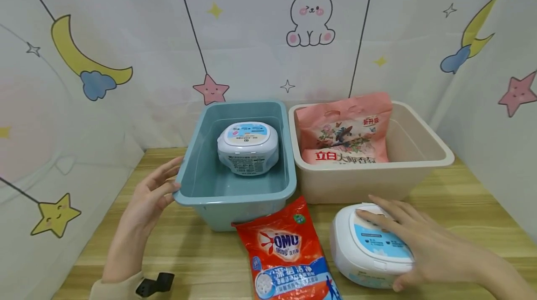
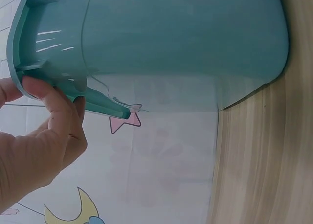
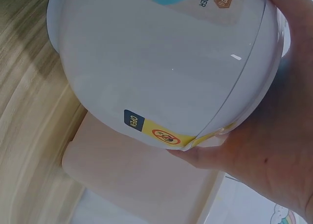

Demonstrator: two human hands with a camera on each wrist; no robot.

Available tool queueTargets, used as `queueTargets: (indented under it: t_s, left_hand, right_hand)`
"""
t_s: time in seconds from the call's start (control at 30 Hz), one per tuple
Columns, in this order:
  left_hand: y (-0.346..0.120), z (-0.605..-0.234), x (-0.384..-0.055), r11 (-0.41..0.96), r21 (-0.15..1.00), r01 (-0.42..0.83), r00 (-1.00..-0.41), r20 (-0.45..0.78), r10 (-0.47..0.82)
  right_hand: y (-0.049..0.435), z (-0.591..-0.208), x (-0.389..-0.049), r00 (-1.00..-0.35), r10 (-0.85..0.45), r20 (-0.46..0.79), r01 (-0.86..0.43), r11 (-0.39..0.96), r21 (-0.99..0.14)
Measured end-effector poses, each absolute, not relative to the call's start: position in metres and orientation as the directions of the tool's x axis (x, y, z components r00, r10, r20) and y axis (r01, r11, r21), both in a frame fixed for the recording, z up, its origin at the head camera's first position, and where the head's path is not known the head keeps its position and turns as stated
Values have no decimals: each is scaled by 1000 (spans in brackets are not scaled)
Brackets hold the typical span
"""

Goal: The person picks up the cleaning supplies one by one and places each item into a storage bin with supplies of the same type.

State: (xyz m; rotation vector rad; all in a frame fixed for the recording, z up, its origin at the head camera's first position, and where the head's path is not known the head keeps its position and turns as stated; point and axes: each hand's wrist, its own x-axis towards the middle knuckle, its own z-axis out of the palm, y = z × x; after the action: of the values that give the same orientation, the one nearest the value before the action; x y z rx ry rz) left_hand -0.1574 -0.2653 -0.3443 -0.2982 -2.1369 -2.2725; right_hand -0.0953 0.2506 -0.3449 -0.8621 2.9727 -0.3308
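Note:
My left hand [image 1: 153,188] pinches the left rim of a blue-green plastic bin [image 1: 235,214]; in the left wrist view the thumb and fingers [image 2: 56,104] close about that rim. Inside the bin sits a white lidded tub [image 1: 247,151] with a blue label. On the right, my right hand [image 1: 423,239] spans a second white tub [image 1: 373,262] with a blue-labelled lid, thumb at the near side and fingers over the far side. Up close, the right wrist view has this tub's smooth wall [image 3: 161,62] and a yellow "OPEN" sticker [image 3: 156,131].
A red OMU detergent bag [image 1: 289,253] lies on the wooden table [image 1: 201,262] between the hands. Beside the blue-green bin stands a beige bin [image 1: 356,183] holding a pink detergent bag [image 1: 344,132]. A printed white curtain [image 1: 251,34] hangs behind and at both sides.

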Motion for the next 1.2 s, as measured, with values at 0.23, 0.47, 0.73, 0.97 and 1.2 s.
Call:
queueTargets:
  t_s: [0.23, 0.47, 0.73, 0.97, 1.2]
  left_hand:
    - [-263, -347, -160, -115, 987, 115, -985, 128, 115]
    - [-263, -345, -162, -163, 980, 114, -980, 138, 141]
    - [-266, -348, -163, -183, 977, 108, -980, 135, 145]
    - [-267, -350, -162, -188, 978, 89, -983, 116, 141]
    - [-264, -348, -161, -205, 976, 75, -988, 100, 116]
  right_hand:
    - [252, -347, -95, -836, -545, 65, -547, 821, -163]
    - [252, -347, -94, -852, -521, 58, -521, 831, -197]
    - [251, -351, -95, -858, -510, 57, -511, 837, -198]
    - [250, -352, -95, -854, -516, 71, -519, 833, -190]
    - [250, -354, -95, -852, -518, 72, -522, 830, -196]
